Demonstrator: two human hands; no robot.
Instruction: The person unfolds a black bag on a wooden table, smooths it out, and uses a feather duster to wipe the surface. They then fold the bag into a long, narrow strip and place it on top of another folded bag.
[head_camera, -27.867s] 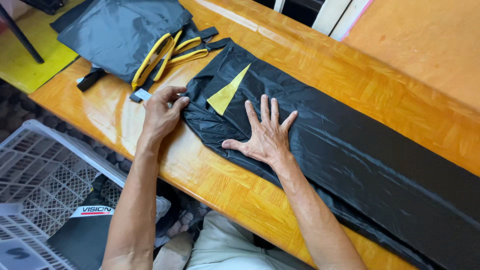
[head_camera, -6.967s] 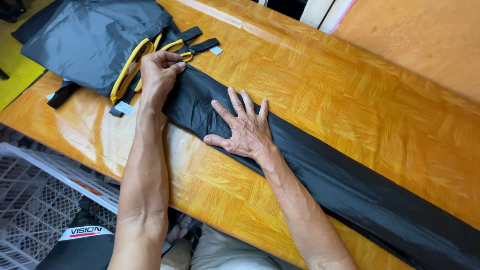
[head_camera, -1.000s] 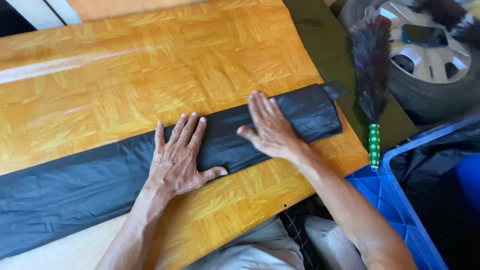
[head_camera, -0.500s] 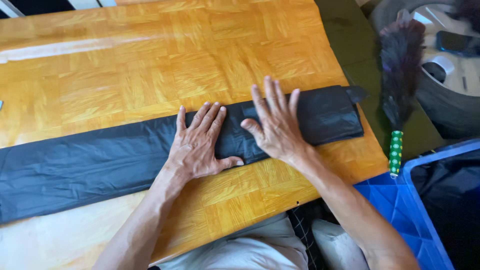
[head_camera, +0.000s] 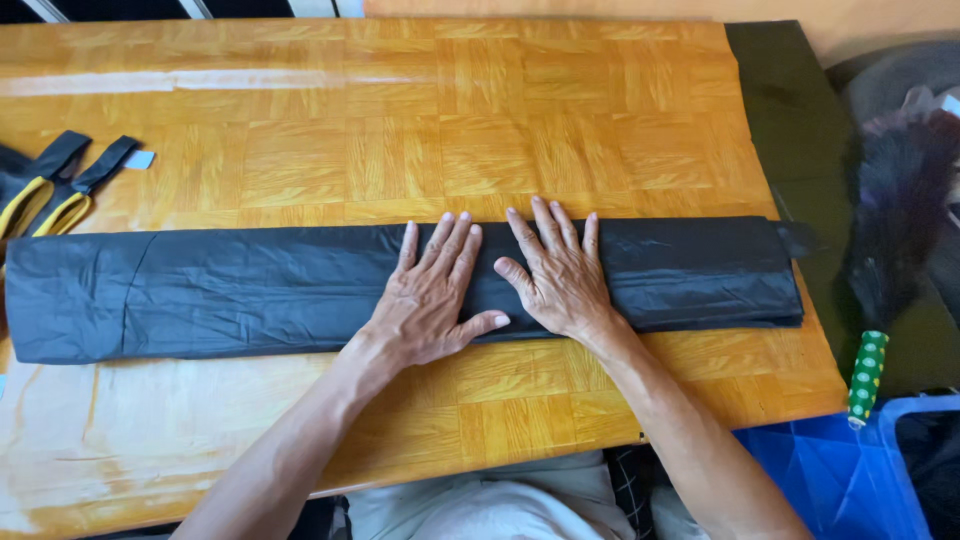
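Observation:
A long black sheet of thin fabric (head_camera: 230, 285), folded into a narrow strip, lies across the wooden table (head_camera: 400, 120) from left to right. My left hand (head_camera: 430, 295) rests flat on the strip near its middle, fingers spread. Beside it, my right hand (head_camera: 558, 275) also lies flat on the strip with fingers apart. Neither hand holds anything.
Black straps with yellow trim (head_camera: 55, 185) and a small grey tag (head_camera: 138, 159) lie at the table's left edge. A black feather duster with a green dotted handle (head_camera: 868, 372) leans at the right. A blue crate (head_camera: 840, 480) stands at the lower right.
Both hands have slid left along the folded strip to its middle. The view has shifted left, showing the whole strip and the straps at the left.

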